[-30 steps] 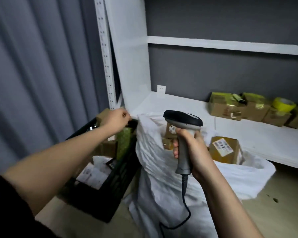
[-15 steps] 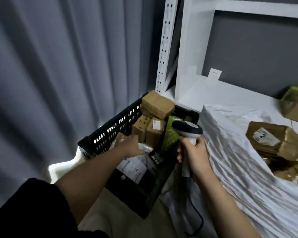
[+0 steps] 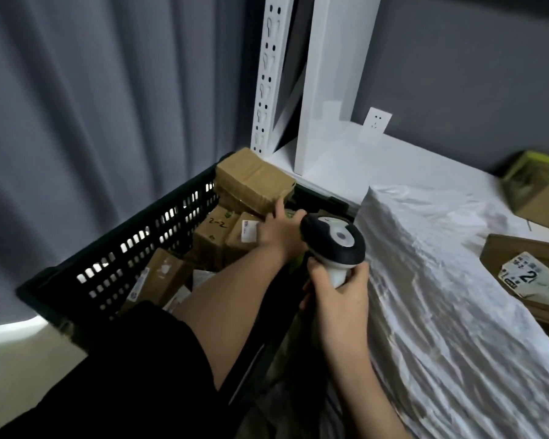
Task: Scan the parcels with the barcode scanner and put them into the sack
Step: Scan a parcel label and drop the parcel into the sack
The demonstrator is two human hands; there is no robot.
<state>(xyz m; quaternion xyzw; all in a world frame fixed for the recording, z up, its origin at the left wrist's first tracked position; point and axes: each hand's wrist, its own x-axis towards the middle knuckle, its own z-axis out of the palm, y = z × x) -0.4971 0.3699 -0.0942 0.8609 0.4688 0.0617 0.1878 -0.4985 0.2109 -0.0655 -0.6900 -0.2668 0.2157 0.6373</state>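
A black slotted crate [image 3: 140,248] at the left holds several brown parcels. One taped parcel [image 3: 254,182] lies on top at the back, and one marked "2-2" [image 3: 213,236] stands below it. My left hand [image 3: 278,231] reaches into the crate with fingers spread. Its thumb is against the top parcel and its fingertips are on a green parcel [image 3: 293,213], partly behind the scanner. My right hand [image 3: 336,296] grips the handle of the black and white barcode scanner [image 3: 333,240] between crate and sack. The white woven sack [image 3: 441,280] lies at the right with a labelled parcel [image 3: 526,274] inside.
A white shelf [image 3: 346,153] runs behind the crate and sack, with a perforated upright post [image 3: 267,74]. More boxes [image 3: 539,188] sit on the shelf at the far right. A grey curtain [image 3: 108,106] hangs close to the left of the crate.
My view has swung left and down onto the crate. My left hand moved from the crate's near parcels to the back, under the top parcel. The scanner stays in my right hand.
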